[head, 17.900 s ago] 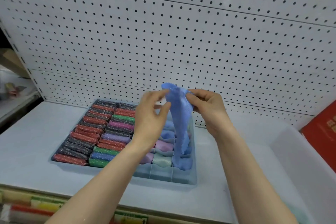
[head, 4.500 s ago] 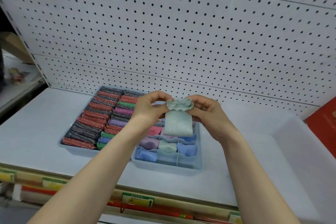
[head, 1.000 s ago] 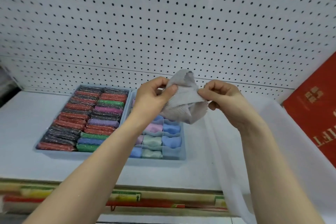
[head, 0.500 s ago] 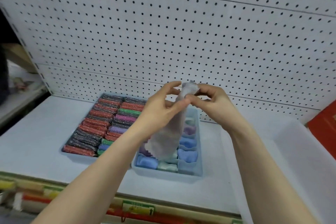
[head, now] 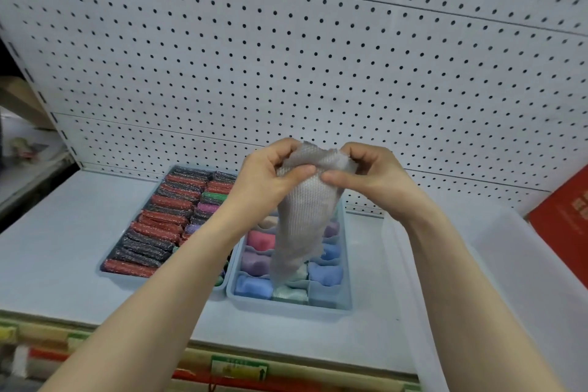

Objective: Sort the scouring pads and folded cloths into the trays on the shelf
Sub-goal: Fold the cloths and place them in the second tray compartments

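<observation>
A grey waffle-textured cloth (head: 305, 219) hangs in the air over the divided blue tray (head: 346, 302). My left hand (head: 267, 178) and my right hand (head: 369, 175) both pinch its top edge, thumbs nearly touching. The cloth's lower end dangles down to the folded cloths (head: 327, 270) in blue, pink, purple and pale green that fill the tray's compartments. To the left stands a second blue tray (head: 105, 274) packed with glittery scouring pads (head: 159, 216) in red, black, green and purple. My left forearm hides that tray's right front corner.
A white pegboard (head: 318, 57) backs the white shelf (head: 57, 232). A large translucent bin (head: 477, 264) stands at the right, and a red box (head: 566, 226) behind it. Price labels (head: 238, 372) run along the shelf's front edge.
My hands have drawn the cloth's top edge a little wider apart, and it hangs broader over the divided tray. Earlier I handled a blue cloth and a pale green one.
</observation>
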Tool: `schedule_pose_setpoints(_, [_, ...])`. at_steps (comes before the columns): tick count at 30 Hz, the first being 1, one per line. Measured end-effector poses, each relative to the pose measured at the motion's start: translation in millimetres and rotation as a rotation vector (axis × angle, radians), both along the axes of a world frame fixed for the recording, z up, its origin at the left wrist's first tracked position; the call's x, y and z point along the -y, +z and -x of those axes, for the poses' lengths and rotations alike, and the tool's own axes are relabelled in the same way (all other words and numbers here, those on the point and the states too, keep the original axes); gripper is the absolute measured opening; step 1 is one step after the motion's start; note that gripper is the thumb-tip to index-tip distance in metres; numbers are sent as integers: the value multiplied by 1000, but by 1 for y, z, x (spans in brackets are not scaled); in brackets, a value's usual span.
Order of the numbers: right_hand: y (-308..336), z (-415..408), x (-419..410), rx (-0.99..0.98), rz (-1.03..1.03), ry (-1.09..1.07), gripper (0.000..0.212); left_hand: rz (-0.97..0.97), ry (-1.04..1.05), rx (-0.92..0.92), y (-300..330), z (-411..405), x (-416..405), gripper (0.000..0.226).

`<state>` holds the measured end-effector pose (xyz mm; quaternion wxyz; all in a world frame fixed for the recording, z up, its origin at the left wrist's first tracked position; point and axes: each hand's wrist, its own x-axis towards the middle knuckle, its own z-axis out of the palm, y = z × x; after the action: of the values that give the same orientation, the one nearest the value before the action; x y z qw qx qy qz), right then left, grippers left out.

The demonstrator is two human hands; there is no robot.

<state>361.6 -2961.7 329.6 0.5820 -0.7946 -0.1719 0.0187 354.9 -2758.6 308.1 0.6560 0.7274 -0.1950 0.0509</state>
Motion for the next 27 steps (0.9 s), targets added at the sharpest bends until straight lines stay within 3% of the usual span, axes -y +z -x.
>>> schedule_pose_setpoints(8, [3, 4, -2, 119, -98, -99, 2, 69, 146, 24, 3, 1, 1, 16])
schedule_pose_setpoints(15, [2, 2, -2, 181, -118, -154, 6, 103, 139, 19, -2, 6, 11, 19])
schedule_pose_setpoints(21, [4, 5, 3, 254, -4, -84, 26, 123, 143, -18, 2, 6, 10, 26])
schedule_pose_setpoints(27, [2, 0, 4, 283, 114, -142, 11, 22, 212, 46, 11, 5, 14, 20])
